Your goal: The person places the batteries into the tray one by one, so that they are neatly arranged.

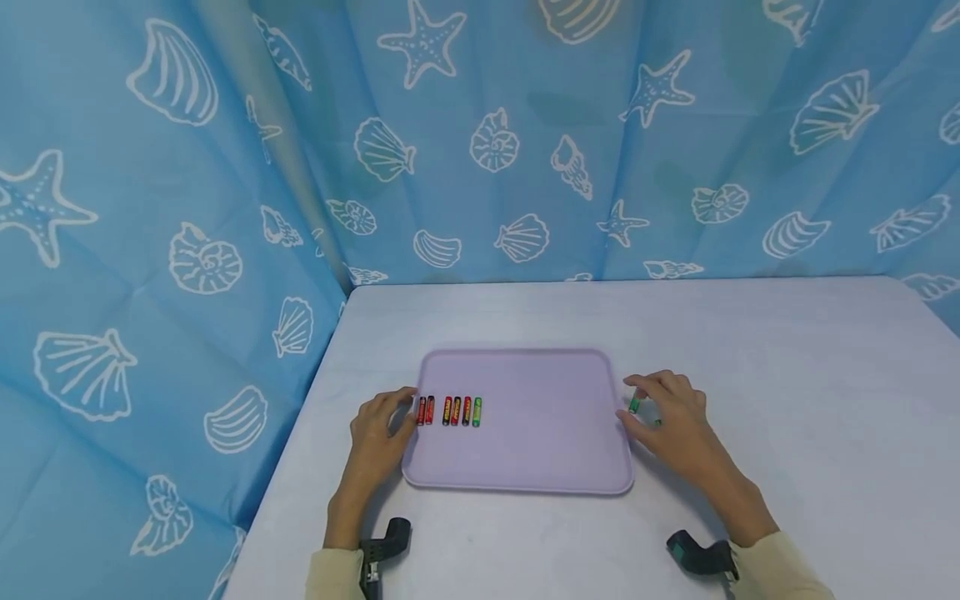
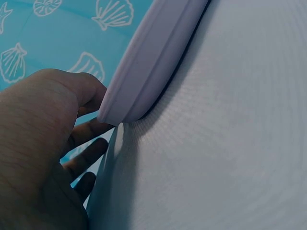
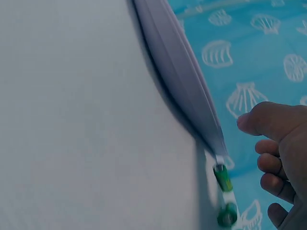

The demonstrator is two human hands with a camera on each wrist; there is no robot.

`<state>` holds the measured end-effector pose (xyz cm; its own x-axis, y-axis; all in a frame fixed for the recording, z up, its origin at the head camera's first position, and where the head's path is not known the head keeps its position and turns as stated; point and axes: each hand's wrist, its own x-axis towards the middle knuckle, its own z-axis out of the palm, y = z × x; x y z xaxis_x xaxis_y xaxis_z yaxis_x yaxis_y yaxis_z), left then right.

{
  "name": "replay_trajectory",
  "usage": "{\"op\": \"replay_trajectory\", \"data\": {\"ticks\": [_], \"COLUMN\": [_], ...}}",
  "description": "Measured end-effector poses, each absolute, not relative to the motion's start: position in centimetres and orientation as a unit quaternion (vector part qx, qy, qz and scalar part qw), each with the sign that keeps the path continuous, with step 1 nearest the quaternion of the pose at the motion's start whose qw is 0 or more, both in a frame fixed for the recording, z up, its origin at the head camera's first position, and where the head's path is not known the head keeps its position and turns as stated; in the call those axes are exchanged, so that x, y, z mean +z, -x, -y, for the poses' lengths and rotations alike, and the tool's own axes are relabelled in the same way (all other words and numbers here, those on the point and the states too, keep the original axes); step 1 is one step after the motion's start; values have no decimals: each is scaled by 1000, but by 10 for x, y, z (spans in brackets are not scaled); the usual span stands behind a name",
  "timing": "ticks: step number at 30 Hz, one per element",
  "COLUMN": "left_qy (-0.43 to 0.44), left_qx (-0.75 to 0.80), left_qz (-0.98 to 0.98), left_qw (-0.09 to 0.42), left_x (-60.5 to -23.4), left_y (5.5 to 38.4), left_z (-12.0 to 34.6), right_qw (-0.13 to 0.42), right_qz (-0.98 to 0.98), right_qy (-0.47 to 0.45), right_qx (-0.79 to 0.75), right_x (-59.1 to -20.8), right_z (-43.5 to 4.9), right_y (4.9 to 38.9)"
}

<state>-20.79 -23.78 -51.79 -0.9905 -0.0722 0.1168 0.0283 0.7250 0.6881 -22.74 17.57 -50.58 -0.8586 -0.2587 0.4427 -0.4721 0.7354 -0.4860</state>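
Just beside the lavender tray (image 3: 180,67) lie two green batteries (image 3: 223,178); the right hand (image 3: 293,148) hovers near the tray, and a shell-print curtain (image 3: 240,48) hangs behind it.

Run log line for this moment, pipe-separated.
left hand: at left edge of tray | right hand: near two green batteries, off-tray | on tray: five red batteries, one green battery

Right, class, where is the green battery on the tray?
In the head view, the green battery lies on the left half of the tray, just right of the last red battery.
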Motion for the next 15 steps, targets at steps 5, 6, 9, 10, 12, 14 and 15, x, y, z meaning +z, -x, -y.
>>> {"op": "replay_trajectory", "data": {"ticks": [5, 6, 9, 10, 12, 14, 15], "left_qy": [-11, -11, -13, -12, -11, -10, -9], "left_qx": [-372, -371, -371, -371, -372, -371, -371], "left_qz": [925, 926, 926, 926, 925, 925, 925], "left_qw": [70, 71, 72, 73, 76, 77, 78], "left_x": [-518, -518, -518, -518, -518, -518, -518], "left_y": [208, 208, 208, 208, 208, 208, 207], "left_z": [237, 237, 237, 237, 237, 237, 237], "right_qw": [149, 142, 120, 116, 112, 111, 112], "right_qz": [930, 933, 941, 943, 946, 948, 948], "right_qy": [-161, -154, -138, -134, -130, -128, -127], "right_qx": [293, 292, 286, 281, 275, 271, 270], "right_x": [-507, -508, -510, -511, -513, -515, -516], "right_z": [-191, -192, -196, -197, -198, -199, -199], "right_y": [230, 230, 231, 232, 232, 233, 233]}}
